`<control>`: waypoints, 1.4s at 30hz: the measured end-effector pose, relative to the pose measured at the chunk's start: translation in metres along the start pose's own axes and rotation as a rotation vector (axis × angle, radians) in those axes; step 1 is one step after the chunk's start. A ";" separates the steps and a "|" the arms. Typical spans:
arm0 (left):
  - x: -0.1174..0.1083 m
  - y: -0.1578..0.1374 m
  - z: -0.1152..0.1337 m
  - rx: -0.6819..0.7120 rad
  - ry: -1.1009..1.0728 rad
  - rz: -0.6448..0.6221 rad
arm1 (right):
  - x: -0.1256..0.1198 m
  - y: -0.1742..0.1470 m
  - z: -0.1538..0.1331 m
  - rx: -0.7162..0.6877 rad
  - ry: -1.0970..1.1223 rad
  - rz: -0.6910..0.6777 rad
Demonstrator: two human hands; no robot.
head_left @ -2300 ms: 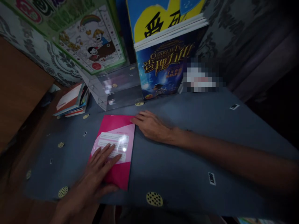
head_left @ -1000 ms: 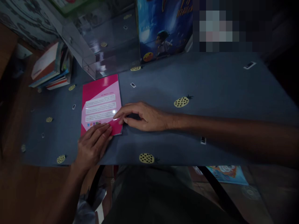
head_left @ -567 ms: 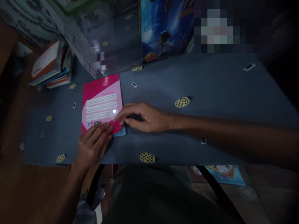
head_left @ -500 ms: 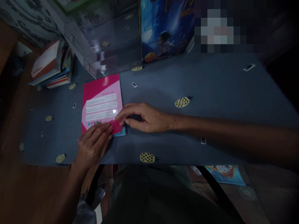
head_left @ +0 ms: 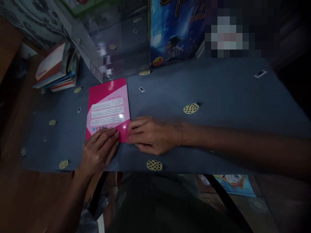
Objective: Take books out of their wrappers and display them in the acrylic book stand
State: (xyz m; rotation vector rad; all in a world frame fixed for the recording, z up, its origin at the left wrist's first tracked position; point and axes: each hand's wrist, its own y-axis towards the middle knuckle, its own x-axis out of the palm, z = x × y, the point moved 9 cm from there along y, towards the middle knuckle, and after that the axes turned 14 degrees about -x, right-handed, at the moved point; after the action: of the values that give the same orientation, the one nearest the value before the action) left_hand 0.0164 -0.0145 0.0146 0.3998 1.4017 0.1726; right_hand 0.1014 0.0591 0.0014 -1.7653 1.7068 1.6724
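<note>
A thin booklet (head_left: 107, 94) with a pink and magenta cover lies on the table; its printed text faces away from me. My left hand (head_left: 98, 150) rests on its near edge with the fingers stretched flat, covering the bottom of the cover. At the near right corner, my right hand (head_left: 152, 134) has its fingers bent and pressed together on the booklet's edge. The fingertips hide that corner. My right hand is slightly blurred.
A clear plastic box (head_left: 97, 72) stands behind the booklet, with an upright blue picture book (head_left: 175, 35) at its right. Several stacked books (head_left: 54, 69) sit at the far left. The tablecloth (head_left: 230, 97) has pineapple prints. A colourful packet (head_left: 235, 186) lies below the table edge.
My right hand has shifted nearer to me, and its fingers have closed at the booklet's corner. The raised cover corner now lies flat, hiding the light blue layer beneath. My left hand stays put.
</note>
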 end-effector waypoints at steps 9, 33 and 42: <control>0.000 -0.002 -0.003 -0.035 -0.021 0.017 | 0.007 0.003 -0.015 -0.097 -0.272 -0.125; 0.008 0.021 0.016 0.006 -0.063 -0.148 | 0.008 0.000 -0.034 -0.211 -0.389 -0.063; 0.033 0.051 -0.002 0.021 0.064 -0.208 | 0.011 0.002 -0.032 -0.203 -0.380 -0.122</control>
State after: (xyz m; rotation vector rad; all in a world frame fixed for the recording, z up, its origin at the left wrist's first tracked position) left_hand 0.0265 0.0447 0.0029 0.2654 1.4989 0.0012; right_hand 0.1155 0.0283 0.0057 -1.4666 1.2811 2.0245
